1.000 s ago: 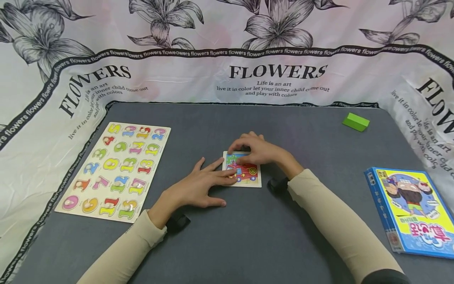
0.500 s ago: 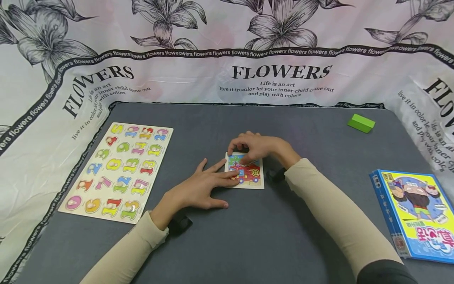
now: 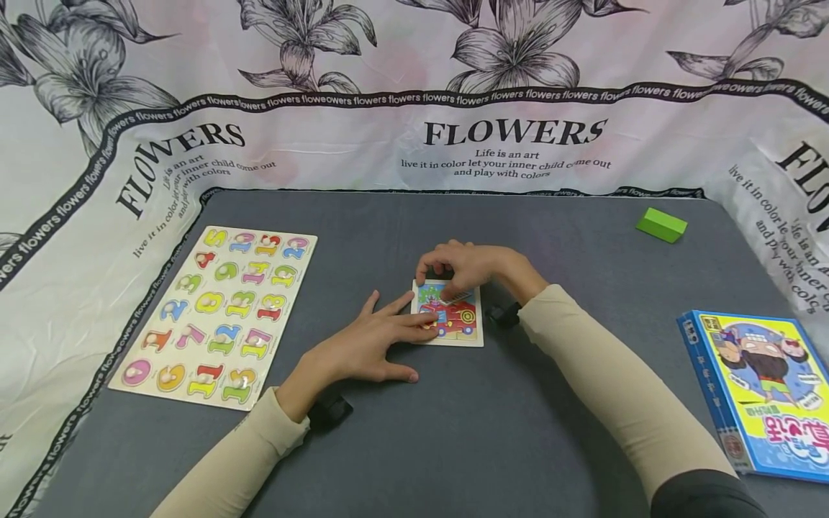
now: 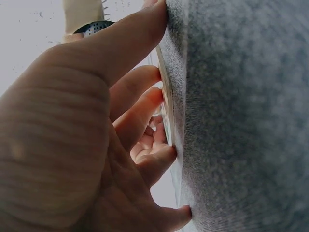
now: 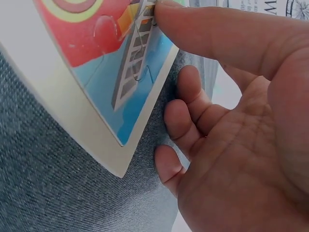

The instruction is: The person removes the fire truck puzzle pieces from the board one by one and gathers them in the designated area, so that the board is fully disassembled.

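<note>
A small jigsaw puzzle [image 3: 468, 332] with a red fire truck picture and a pale border lies on the table at the centre. My left hand [image 3: 365, 343] is spread flat, its fingertips resting on the puzzle's left part and its thumb on the table. Over the puzzle's far edge, my right hand [image 3: 471, 267] bends its fingers, with the index fingertip at the far left corner. In the right wrist view, the right thumb [image 5: 207, 34] presses on the picture beside the ladder [image 5: 133, 67], where curved piece seams show. The right index fingertip is hidden there.
To the left lies a pale number board [image 3: 216, 316] with colourful numerals. A green block [image 3: 661, 225] sits at the back right. At the right edge is a blue and yellow box [image 3: 764, 396]. A flower-printed cloth [image 3: 350, 144] borders the grey table [image 3: 401, 446].
The head view has shifted slightly, moving everything a little to the right in it. Both hands keep almost the same place on the puzzle.
</note>
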The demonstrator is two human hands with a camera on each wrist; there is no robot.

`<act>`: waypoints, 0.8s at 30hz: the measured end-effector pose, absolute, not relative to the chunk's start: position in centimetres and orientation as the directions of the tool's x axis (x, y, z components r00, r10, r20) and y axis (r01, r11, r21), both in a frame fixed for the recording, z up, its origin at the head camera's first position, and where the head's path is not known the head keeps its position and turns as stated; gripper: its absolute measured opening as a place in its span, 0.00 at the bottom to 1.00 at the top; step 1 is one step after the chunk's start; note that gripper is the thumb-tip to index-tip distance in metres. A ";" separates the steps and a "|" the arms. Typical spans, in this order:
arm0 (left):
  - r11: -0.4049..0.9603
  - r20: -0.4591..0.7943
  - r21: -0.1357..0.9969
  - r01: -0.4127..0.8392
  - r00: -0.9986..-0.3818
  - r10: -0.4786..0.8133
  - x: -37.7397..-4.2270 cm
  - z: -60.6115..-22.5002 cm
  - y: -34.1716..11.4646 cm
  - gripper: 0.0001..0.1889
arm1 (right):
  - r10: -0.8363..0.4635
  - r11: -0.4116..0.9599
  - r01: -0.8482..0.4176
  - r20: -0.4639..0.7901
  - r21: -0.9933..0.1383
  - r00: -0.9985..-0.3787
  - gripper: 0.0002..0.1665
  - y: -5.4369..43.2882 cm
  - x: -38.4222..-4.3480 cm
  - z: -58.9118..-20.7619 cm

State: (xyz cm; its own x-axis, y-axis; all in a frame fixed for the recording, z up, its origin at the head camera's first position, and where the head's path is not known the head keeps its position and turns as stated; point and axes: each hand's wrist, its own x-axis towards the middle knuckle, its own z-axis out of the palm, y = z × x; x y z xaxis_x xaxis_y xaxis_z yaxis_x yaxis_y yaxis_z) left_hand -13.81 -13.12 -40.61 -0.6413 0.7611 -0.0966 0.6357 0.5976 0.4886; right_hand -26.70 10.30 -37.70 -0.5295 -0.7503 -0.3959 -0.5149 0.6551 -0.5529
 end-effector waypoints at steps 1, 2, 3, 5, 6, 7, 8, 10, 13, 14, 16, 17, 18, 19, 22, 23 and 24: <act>0.598 -0.097 0.489 0.635 -0.642 0.761 -13.8 -40.6 -13.1 0.37 | -0.752 0.653 -0.516 -0.394 -0.554 -0.528 0.22 10.3 -26.7 -37.7; 0.600 -0.100 0.488 0.634 -0.642 0.760 -13.8 -40.6 -13.1 0.37 | -0.754 0.651 -0.519 -0.393 -0.554 -0.527 0.22 10.3 -26.7 -37.7; 0.600 -0.101 0.490 0.632 -0.643 0.760 -13.8 -40.6 -13.1 0.37 | -0.755 0.650 -0.521 -0.393 -0.553 -0.525 0.22 10.2 -26.7 -37.7; 0.601 -0.103 0.492 0.630 -0.643 0.759 -13.8 -40.6 -13.1 0.37 | -0.755 0.651 -0.523 -0.396 -0.550 -0.523 0.21 10.1 -26.8 -37.6; 0.601 -0.104 0.492 0.629 -0.643 0.758 -13.8 -40.5 -13.1 0.37 | -0.752 0.654 -0.522 -0.401 -0.547 -0.523 0.21 10.1 -26.8 -37.6; 0.601 -0.105 0.494 0.628 -0.644 0.758 -13.8 -40.5 -13.1 0.37 | -0.750 0.657 -0.522 -0.405 -0.544 -0.523 0.21 10.0 -26.8 -37.6; 0.601 -0.106 0.496 0.627 -0.643 0.758 -13.8 -40.5 -13.1 0.37 | -0.746 0.663 -0.522 -0.411 -0.537 -0.524 0.21 10.0 -26.8 -37.6; 0.601 -0.107 0.497 0.625 -0.644 0.758 -13.8 -40.5 -13.0 0.37 | -0.736 0.674 -0.521 -0.422 -0.524 -0.529 0.21 9.9 -26.7 -37.5; 0.601 -0.107 0.498 0.625 -0.643 0.758 -13.7 -40.5 -13.0 0.37 | -0.724 0.689 -0.523 -0.436 -0.502 -0.535 0.21 9.7 -26.6 -37.3; 0.600 -0.107 0.498 0.626 -0.643 0.759 -13.7 -40.5 -13.0 0.37 | -0.721 0.692 -0.526 -0.440 -0.495 -0.535 0.21 9.7 -26.5 -37.2; 0.599 -0.106 0.497 0.628 -0.641 0.760 -13.7 -40.5 -13.0 0.37 | -0.720 0.694 -0.532 -0.445 -0.486 -0.533 0.20 9.5 -26.4 -37.1; 0.598 -0.106 0.497 0.628 -0.640 0.761 -13.7 -40.4 -13.0 0.37 | -0.720 0.694 -0.533 -0.447 -0.484 -0.532 0.20 9.5 -26.4 -37.0; 0.597 -0.106 0.497 0.629 -0.639 0.762 -13.7 -40.4 -13.0 0.37 | -0.721 0.693 -0.537 -0.448 -0.481 -0.529 0.20 9.4 -26.4 -37.0; 0.597 -0.105 0.496 0.630 -0.639 0.762 -13.7 -40.4 -13.0 0.37 | -0.722 0.692 -0.542 -0.448 -0.477 -0.527 0.20 9.4 -26.4 -37.0; 0.597 -0.105 0.496 0.630 -0.639 0.762 -13.8 -40.5 -13.1 0.37 | -0.724 0.690 -0.548 -0.447 -0.473 -0.525 0.20 9.3 -26.4 -36.9; 0.598 -0.105 0.496 0.629 -0.640 0.761 -13.8 -40.5 -13.1 0.37 | -0.724 0.690 -0.549 -0.447 -0.473 -0.525 0.20 9.3 -26.4 -37.0; 0.599 -0.106 0.497 0.628 -0.641 0.760 -13.8 -40.6 -13.1 0.37 | -0.723 0.691 -0.548 -0.448 -0.472 -0.526 0.20 9.2 -26.4 -37.0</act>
State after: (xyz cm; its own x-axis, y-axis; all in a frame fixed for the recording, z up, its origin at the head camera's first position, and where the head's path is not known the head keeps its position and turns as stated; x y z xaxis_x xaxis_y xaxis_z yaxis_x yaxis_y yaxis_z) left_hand -13.78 -13.10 -40.55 -0.6408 0.7604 -0.1055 0.6283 0.5985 0.4970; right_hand -26.40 9.24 -36.99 -0.5259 -0.7231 -0.4477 -0.5479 0.6907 -0.4719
